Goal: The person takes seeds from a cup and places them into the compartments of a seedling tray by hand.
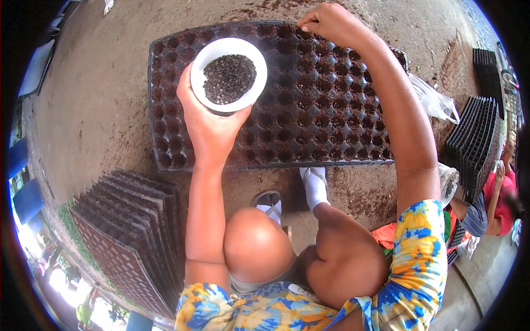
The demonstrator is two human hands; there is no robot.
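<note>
My left hand (212,131) is wrapped around a white plastic cup (228,46) from the near side. Inside the cup lie many small dark seeds (229,79). It is held above a black seedling tray (282,163), whose rows of round cells contain dark brown soil. Over the tray's far edge, right of the cup, is my right hand (334,25). Its thumb and fingertips are pinched together close to a cell, and whatever they hold is too small to make out.
Seedling trays (118,237) stand stacked at the near left. More stacked trays (472,146) are on the right, near a clear plastic bag (433,98). Another person (499,193) in a pink top sits at the far right. Spilled soil (361,196) lies on the ground.
</note>
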